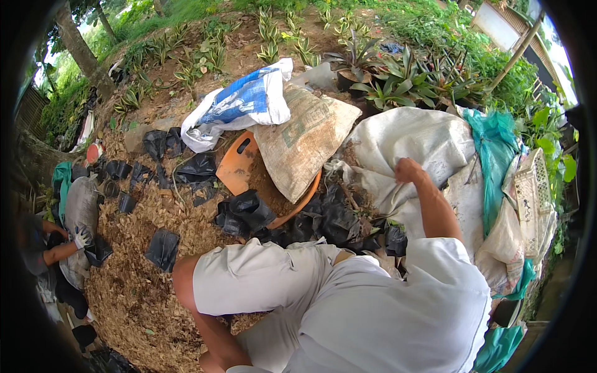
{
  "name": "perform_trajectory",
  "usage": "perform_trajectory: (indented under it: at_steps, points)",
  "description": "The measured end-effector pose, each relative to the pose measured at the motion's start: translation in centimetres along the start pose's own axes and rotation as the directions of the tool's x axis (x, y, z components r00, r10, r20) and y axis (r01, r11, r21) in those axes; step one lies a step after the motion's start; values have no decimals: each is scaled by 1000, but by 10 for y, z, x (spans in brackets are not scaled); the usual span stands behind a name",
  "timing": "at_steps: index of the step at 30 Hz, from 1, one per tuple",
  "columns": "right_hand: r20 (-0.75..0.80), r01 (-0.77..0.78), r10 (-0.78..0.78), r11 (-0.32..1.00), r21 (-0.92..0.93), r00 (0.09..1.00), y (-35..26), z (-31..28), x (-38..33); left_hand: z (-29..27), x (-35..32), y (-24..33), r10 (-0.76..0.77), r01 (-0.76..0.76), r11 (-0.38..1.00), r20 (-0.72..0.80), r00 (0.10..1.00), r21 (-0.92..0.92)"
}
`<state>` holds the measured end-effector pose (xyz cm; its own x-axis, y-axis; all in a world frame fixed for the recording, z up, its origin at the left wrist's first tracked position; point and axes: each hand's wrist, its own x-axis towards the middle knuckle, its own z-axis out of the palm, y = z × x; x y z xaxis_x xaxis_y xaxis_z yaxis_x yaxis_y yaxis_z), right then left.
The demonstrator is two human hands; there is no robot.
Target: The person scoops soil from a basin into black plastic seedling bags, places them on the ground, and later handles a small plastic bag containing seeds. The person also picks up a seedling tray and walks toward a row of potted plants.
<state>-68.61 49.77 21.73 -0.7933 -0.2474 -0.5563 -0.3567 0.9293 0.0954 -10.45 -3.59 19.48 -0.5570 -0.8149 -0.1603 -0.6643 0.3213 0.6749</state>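
My right hand [408, 169] is closed on the upper edge of a white woven sack [429, 138], its arm stretched out to the far right. The sack lies slumped and creased, soiled with earth. My left hand does not show. In front of me, an orange tub [235, 166] with a slot handle holds dark soil. A dirty beige sack [305, 133] lies partly inside it and over its rim. Behind the tub sits a crumpled blue and white sack [239, 102]. Black plastic planting bags [249, 208] lie against its near side.
At the far left a co-worker's gloved hand [81, 237] is beside a grey filled sack [79, 208]. Green netting [494, 149] and a pale plastic crate [532, 199] stand at the right. Potted plants [404, 81] grow behind. Dry chips [124, 292] cover the ground.
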Motion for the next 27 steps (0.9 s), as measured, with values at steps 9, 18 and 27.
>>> perform_trajectory:
  at_steps: [9, 18, 27]
  points:
    - [-193, -150, 68, 879, -452, 979, -99, 24, -12, -24, -25, 154, 224, -215, 962, -39, 974, 166]
    - [250, 291, -174, 763, -577, 952, -159, 74, 116, -35, -34, 216, -13, 40, 931, -76, 997, 364]
    - [75, 142, -124, 728, -670, 989, -130, 37, 153, -26, -47, 146, -106, 121, 947, -65, 992, 299]
